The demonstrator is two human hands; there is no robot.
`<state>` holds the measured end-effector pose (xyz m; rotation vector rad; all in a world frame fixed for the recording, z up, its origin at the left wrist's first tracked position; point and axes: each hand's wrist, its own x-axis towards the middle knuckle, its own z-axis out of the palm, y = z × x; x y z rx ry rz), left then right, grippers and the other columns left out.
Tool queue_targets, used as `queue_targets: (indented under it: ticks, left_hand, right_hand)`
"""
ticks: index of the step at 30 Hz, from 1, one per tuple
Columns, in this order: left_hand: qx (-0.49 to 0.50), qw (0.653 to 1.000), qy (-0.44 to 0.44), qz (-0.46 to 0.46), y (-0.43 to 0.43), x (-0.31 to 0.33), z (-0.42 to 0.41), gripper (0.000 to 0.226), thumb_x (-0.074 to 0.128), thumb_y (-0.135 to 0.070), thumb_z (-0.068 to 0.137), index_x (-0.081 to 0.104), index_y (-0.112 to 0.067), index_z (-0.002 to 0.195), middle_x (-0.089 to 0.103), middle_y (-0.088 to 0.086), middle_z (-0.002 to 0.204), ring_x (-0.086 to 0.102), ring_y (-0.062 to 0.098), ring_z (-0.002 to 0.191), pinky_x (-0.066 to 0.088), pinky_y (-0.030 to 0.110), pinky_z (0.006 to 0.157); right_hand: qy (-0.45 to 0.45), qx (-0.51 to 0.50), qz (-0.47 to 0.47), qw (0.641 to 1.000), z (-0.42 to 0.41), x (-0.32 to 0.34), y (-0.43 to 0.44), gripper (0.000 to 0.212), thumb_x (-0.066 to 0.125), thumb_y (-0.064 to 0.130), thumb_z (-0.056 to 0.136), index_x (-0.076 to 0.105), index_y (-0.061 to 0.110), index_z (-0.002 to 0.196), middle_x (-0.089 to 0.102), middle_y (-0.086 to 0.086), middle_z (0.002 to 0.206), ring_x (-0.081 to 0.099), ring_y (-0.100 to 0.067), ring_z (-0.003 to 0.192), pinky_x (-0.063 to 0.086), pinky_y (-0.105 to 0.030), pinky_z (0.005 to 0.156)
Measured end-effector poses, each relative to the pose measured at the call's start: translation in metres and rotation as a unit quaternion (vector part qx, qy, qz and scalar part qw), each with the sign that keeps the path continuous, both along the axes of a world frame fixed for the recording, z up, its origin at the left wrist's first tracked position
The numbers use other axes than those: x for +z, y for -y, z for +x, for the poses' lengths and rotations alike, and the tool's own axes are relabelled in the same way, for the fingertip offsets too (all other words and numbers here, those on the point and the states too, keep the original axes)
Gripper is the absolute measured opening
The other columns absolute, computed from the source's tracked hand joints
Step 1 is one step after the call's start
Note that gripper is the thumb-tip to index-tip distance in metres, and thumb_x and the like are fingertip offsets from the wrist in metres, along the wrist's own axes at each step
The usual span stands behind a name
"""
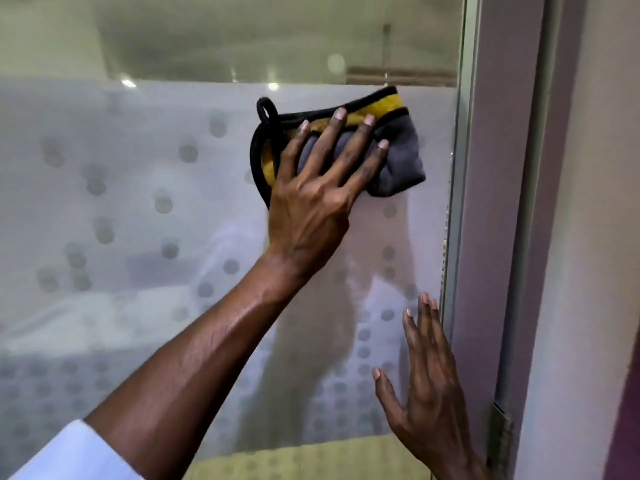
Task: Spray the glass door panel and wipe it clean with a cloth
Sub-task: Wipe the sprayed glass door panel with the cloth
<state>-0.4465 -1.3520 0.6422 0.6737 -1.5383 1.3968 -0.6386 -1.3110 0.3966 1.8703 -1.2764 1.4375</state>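
Note:
The glass door panel (138,202) fills the view, frosted with a pattern of round dots and clear along its top strip. A folded cloth (401,161), grey with yellow and black trim and a black loop, lies pressed flat against the glass near the panel's upper right. My left hand (311,199) covers the cloth with fingers spread, arm reaching up from the lower left. My right hand (426,386) rests flat on the glass lower down, beside the panel's right edge, holding nothing. No spray bottle is in view.
A pale metal door frame (464,168) runs vertically along the glass's right edge, with a wall (588,237) beyond it. A hinge or bracket (502,434) sits low on the frame. A white sleeve (69,452) shows at the bottom left.

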Motion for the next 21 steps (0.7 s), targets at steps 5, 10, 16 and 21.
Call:
queue_targets:
  ticks: [5, 10, 16, 21]
  left_hand:
    - [-0.042, 0.993, 0.055, 0.098, -0.013, -0.123, -0.012, 0.056, 0.025, -0.003, 0.12, 0.051, -0.016, 0.168, 0.044, 0.008, 0.178, 0.036, 0.038, 0.168, 0.036, 0.062, 0.132]
    - [-0.032, 0.976, 0.108, 0.187, -0.028, -0.227, -0.028, 0.054, 0.035, -0.016, 0.12, 0.038, -0.016, 0.174, 0.029, 0.007, 0.185, 0.024, 0.037, 0.173, 0.032, 0.058, 0.134]
    - [-0.045, 0.989, 0.086, 0.116, -0.017, -0.146, -0.044, 0.055, 0.042, -0.006, 0.116, 0.047, -0.015, 0.17, 0.042, 0.008, 0.179, 0.034, 0.038, 0.169, 0.037, 0.062, 0.132]
    - [-0.031, 0.996, 0.067, 0.055, -0.001, -0.032, -0.058, 0.06, 0.022, -0.002, 0.118, 0.061, -0.017, 0.161, 0.056, 0.01, 0.17, 0.05, 0.041, 0.16, 0.044, 0.066, 0.127]
  right_hand:
    - [0.044, -0.022, -0.009, 0.999, -0.021, -0.006, -0.001, 0.095, 0.063, 0.039, 0.093, 0.028, -0.005, 0.17, 0.021, -0.019, 0.184, 0.02, -0.037, 0.173, 0.03, -0.049, 0.137]
    - [0.038, -0.009, 0.012, 0.999, -0.042, -0.012, -0.001, 0.1, 0.061, 0.032, 0.087, 0.021, -0.003, 0.172, 0.015, -0.016, 0.186, 0.015, -0.038, 0.174, 0.02, -0.039, 0.141]
    - [0.004, 0.011, 0.032, 0.999, -0.058, -0.015, -0.003, 0.111, 0.064, 0.037, 0.082, 0.015, 0.0, 0.174, 0.009, -0.016, 0.187, 0.011, -0.035, 0.175, 0.009, -0.021, 0.139]
    - [0.014, 0.004, 0.047, 0.999, -0.052, -0.01, -0.009, 0.107, 0.061, 0.045, 0.088, 0.018, -0.003, 0.173, 0.013, -0.019, 0.186, 0.012, -0.035, 0.175, 0.005, -0.013, 0.136]
